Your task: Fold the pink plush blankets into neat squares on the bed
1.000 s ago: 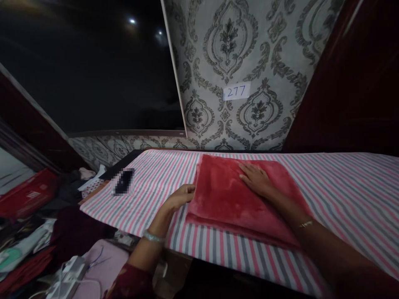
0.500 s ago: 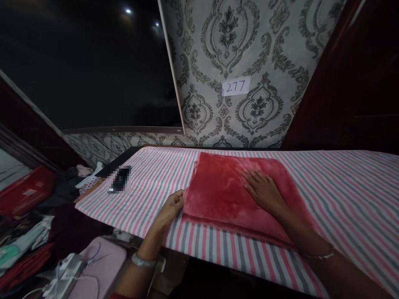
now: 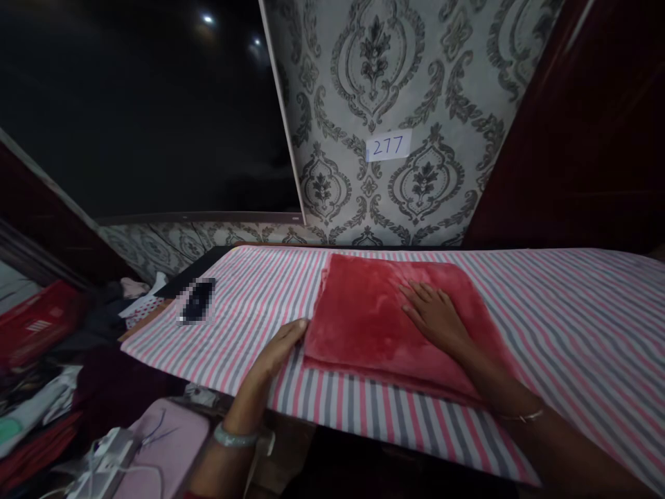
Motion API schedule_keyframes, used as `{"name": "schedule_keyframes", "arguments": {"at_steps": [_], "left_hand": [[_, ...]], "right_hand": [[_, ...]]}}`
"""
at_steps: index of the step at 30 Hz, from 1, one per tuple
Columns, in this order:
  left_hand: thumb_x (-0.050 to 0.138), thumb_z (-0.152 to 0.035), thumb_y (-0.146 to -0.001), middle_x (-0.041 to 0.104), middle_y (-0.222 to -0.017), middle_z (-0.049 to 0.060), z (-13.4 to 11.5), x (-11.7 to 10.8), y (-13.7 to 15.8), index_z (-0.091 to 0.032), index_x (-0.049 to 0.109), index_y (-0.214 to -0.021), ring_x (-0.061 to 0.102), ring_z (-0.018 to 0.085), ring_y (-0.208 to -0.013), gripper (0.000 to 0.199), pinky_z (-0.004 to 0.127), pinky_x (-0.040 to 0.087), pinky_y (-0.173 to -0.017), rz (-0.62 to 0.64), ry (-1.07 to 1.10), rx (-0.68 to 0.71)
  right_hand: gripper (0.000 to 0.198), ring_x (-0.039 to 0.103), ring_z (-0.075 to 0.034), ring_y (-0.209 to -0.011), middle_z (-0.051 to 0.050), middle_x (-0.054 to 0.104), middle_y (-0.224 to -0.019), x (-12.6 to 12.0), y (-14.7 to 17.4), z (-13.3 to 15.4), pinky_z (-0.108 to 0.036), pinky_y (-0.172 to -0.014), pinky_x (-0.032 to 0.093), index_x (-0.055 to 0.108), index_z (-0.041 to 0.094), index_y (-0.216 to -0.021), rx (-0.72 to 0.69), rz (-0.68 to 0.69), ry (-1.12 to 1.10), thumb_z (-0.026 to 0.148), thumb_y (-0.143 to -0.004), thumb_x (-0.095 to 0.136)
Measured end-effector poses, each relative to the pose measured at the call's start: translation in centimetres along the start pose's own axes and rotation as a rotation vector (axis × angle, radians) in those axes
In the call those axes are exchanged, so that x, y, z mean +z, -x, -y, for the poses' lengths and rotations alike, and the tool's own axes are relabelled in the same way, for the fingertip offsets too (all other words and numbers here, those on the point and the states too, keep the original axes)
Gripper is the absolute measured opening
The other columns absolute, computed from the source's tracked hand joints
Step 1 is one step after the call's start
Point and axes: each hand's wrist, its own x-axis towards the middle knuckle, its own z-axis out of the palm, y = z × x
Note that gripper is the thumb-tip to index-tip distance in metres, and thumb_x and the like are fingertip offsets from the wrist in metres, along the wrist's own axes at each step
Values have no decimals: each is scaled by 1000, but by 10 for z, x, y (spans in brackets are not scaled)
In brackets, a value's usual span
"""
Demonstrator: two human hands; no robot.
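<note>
A folded red plush blanket (image 3: 358, 326) lies on a striped cloth, its layers showing along the front edge. My right hand (image 3: 433, 315) rests flat on top of it, right of the middle, with fingers spread. At the blanket's left edge is my left hand (image 3: 285, 341), turned on its side with the thumb uppermost. It touches the edge with the fingers held out straight rather than curled; its lower fingers are partly hidden.
Pink, grey and white stripes mark the cloth (image 3: 249, 291) over the table. A blurred-out dark object (image 3: 197, 301) lies at left. Behind are a large screen (image 3: 156, 125) and a paper marked 277 (image 3: 388, 145). A power strip (image 3: 111, 457) sits on a pink surface (image 3: 166, 443) below left.
My left hand's fingers have gone from curled at the blanket's left edge to straighter alongside it. My right hand stays on top. The view has shifted slightly.
</note>
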Motion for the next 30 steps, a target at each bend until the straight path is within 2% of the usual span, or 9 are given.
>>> {"name": "schedule_keyframes", "arguments": {"at_steps": [3,7,11,14,17,22,24,27,30], "left_hand": [[69,-66,-79,70,-72,4,-17,6,-15,-18,75,-79,61,19,-73,49,30,49,-74,45,-39,-26],[87,-60,-59,75,-80,5,-27,18,-48,-15,73,-82,66,19,-71,52,28,51,-70,101,62,-140],[90,-54,-57,76,-87,7,-26,36,-66,-15,72,-89,70,21,-77,54,30,54,-73,88,156,-53],[87,-53,-63,77,-97,7,-23,46,-63,-16,73,-99,71,26,-93,53,36,55,-85,120,186,28],[87,-52,-65,77,-101,8,-21,45,-47,-18,73,-109,70,27,-98,57,37,54,-88,105,244,30],[85,-51,-69,73,-90,4,-21,28,-13,-18,64,-132,65,17,-79,74,27,49,-73,-132,251,-1],[82,-51,-73,71,-84,1,-23,23,-5,-19,62,-135,62,14,-74,73,25,46,-69,-154,200,27],[77,-52,-76,73,-87,4,-22,19,-5,-17,69,-121,65,17,-82,58,28,48,-76,-163,148,114],[75,-51,-76,73,-82,5,-16,13,-20,-16,72,-100,66,18,-79,43,29,49,-73,-243,140,144]], "right_hand": [[54,42,-33,-144,-10,46,-157,-2,-4,-3,-62,-114,34,50,27,-150,10,64,-34,45,-101,36],[53,42,-35,-144,-11,46,-157,-6,-13,-10,-64,-110,38,52,28,-148,-6,140,-95,46,-100,37],[52,46,-34,-142,-14,51,-152,-16,-25,-4,-59,-113,39,59,21,-142,-62,102,-201,44,-99,40],[49,55,-32,-133,-15,61,-142,-29,-32,27,-54,-113,42,62,19,-137,-111,-1,-355,41,-99,41],[47,60,-30,-126,-13,66,-135,-38,-25,78,-52,-110,46,61,23,-138,-231,-51,-502,42,-97,47],[98,39,-39,-145,-18,40,-160,-25,8,150,-62,-112,39,29,27,-161,-362,123,-524,44,-78,77],[93,34,-39,-148,-17,36,-162,-16,15,157,-64,-114,35,29,29,-161,-356,148,-503,35,-80,75],[73,42,-29,-145,-10,42,-159,-12,13,147,-56,-117,37,32,31,-160,-304,89,-653,21,-91,54],[63,51,-24,-139,-7,50,-154,-18,6,128,-48,-113,45,34,29,-159,-98,-14,-937,28,-97,46]]}}
